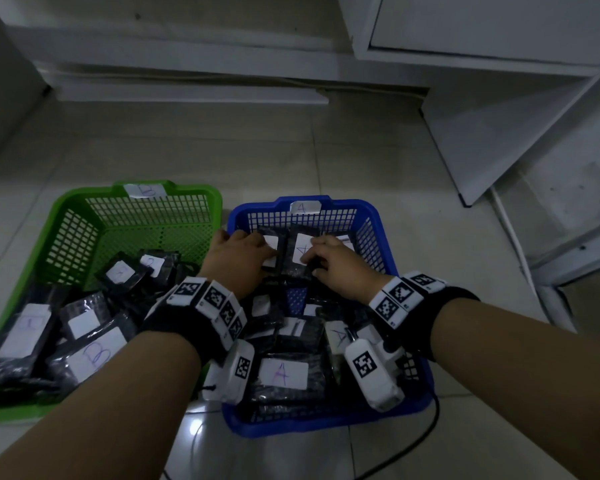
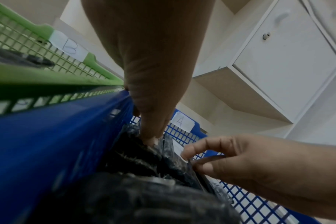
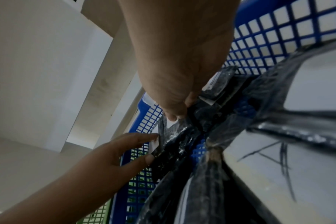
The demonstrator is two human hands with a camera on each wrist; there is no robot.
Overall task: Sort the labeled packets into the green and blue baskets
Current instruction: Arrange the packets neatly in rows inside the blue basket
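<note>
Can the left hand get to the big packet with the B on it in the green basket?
Probably yes. The left hand is busy at the packets in the blue basket, but the B packet lies on top in the green basket, on that hand's own side, with nothing covering it.

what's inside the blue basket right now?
The blue basket holds black packets with white labels; one near packet reads A. Both hands, left hand and right hand, cover packets at the far end. Lower layers are hidden.
</note>
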